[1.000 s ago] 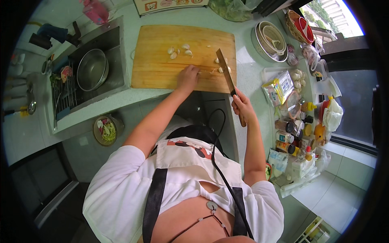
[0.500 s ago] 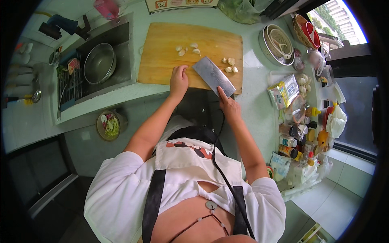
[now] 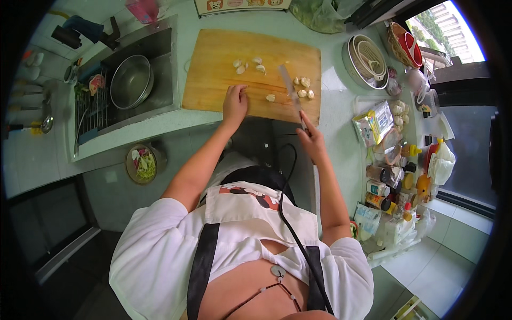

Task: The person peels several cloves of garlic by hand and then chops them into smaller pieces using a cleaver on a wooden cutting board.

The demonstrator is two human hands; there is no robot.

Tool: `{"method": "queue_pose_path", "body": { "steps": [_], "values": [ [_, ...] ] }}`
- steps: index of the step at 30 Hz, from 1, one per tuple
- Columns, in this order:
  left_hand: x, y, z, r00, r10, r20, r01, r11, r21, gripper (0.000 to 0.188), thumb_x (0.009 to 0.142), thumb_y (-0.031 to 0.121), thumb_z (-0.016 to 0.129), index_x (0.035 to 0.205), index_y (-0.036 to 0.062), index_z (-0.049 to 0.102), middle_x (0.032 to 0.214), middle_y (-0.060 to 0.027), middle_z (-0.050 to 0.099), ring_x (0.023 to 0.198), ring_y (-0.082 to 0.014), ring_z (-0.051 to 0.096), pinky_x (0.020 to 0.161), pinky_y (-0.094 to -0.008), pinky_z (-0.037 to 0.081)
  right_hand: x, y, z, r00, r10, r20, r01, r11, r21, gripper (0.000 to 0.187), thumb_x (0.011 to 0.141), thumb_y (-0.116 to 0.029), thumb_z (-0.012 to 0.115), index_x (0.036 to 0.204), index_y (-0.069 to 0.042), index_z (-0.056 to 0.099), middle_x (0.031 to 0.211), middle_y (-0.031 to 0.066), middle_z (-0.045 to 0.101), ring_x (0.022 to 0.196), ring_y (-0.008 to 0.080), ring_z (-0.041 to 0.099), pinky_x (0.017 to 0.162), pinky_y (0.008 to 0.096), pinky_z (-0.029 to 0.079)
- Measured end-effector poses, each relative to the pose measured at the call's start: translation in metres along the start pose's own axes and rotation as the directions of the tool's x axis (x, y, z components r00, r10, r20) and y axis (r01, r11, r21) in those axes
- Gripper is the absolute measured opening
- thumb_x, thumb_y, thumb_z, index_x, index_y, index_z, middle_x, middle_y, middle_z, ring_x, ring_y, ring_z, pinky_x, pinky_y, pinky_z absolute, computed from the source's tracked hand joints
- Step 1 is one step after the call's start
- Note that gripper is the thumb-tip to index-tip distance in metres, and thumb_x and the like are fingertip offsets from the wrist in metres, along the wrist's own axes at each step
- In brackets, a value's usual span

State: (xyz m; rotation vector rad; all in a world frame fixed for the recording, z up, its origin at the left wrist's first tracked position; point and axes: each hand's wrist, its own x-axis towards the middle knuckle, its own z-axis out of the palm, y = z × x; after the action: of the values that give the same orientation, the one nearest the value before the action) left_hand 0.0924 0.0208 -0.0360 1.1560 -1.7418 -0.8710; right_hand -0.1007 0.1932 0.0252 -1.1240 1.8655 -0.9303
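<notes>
A home kitchen; a sink holds a steel bowl; a wooden cutting board lies on the counter; seasoning bottles crowd beside it.

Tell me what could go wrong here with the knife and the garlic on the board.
The left hand rests on the cutting board near a loose garlic clove and the knife; a slip could nick the fingers. Cloves near the board's right edge might roll off.

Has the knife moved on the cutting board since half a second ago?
Yes. The knife was lying flat near the board's front edge; now it stands on edge, blade reaching back toward the right-hand garlic cloves, gripped by the right hand.
</notes>
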Motion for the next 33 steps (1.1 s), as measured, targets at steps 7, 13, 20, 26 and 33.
{"method": "queue_pose_path", "body": {
  "steps": [7,13,20,26,33],
  "values": [
    [0.029,0.002,0.005,0.996,-0.013,0.091,0.002,0.993,0.116,0.02,0.078,0.006,0.054,0.098,0.0055,0.055,0.095,-0.013,0.055,0.08,-0.0297,0.056,0.069,-0.0359,0.046,0.0,-0.014,-0.028,0.868,0.17,0.467,-0.386,0.821,0.42,0.04,0.092,-0.028,0.045,0.13,-0.014,0.042,0.058,-0.0012,0.041,0.044,0.007,0.037,0.04,0.0192,0.031],
    [0.051,-0.005,0.021,0.987,0.134,0.085,-0.151,0.959,0.239,0.022,0.079,0.009,0.054,0.101,0.0075,0.056,0.1,-0.0112,0.054,0.086,-0.0301,0.056,0.07,-0.038,0.047,0.005,-0.014,-0.027,0.806,0.28,0.521,-0.555,0.665,0.5,0.039,0.092,-0.027,0.045,0.131,-0.019,0.04,0.061,-0.0003,0.041,0.047,0.0077,0.036,0.042,0.0207,0.03],
    [0.076,0.011,0.04,0.967,0.045,0.252,-0.147,0.903,0.403,0.018,0.08,0.013,0.054,0.097,0.0088,0.054,0.101,-0.0085,0.052,0.085,-0.0296,0.056,0.067,-0.0399,0.047,0.001,-0.011,-0.041,0.927,0.242,0.286,-0.368,0.726,0.581,0.043,0.092,-0.023,0.046,0.134,-0.019,0.037,0.061,-0.0014,0.039,0.047,0.0073,0.034,0.042,0.0206,0.03],
    [0.081,0.002,0.045,0.939,0.166,0.3,-0.268,0.9,0.343,0.013,0.08,0.012,0.053,0.093,0.0098,0.051,0.095,-0.0085,0.052,0.077,-0.0306,0.057,0.06,-0.0408,0.047,-0.008,-0.015,-0.025,0.975,0.193,0.108,-0.221,0.866,0.448,0.047,0.09,-0.015,0.049,0.135,-0.015,0.034,0.057,-0.0037,0.037,0.046,0.0045,0.033,0.041,0.0194,0.028],
    [0.046,0.017,0.036,0.919,0.159,0.361,-0.24,0.952,0.19,0.01,0.076,0.006,0.054,0.085,0.007,0.053,0.085,-0.0112,0.056,0.077,-0.0328,0.056,0.063,-0.0402,0.046,-0.014,-0.016,-0.013,0.989,0.145,0.019,-0.145,0.952,0.269,0.048,0.089,-0.016,0.052,0.134,-0.016,0.036,0.055,-0.0047,0.038,0.047,0.0048,0.035,0.043,0.0204,0.03]
  ]
}}
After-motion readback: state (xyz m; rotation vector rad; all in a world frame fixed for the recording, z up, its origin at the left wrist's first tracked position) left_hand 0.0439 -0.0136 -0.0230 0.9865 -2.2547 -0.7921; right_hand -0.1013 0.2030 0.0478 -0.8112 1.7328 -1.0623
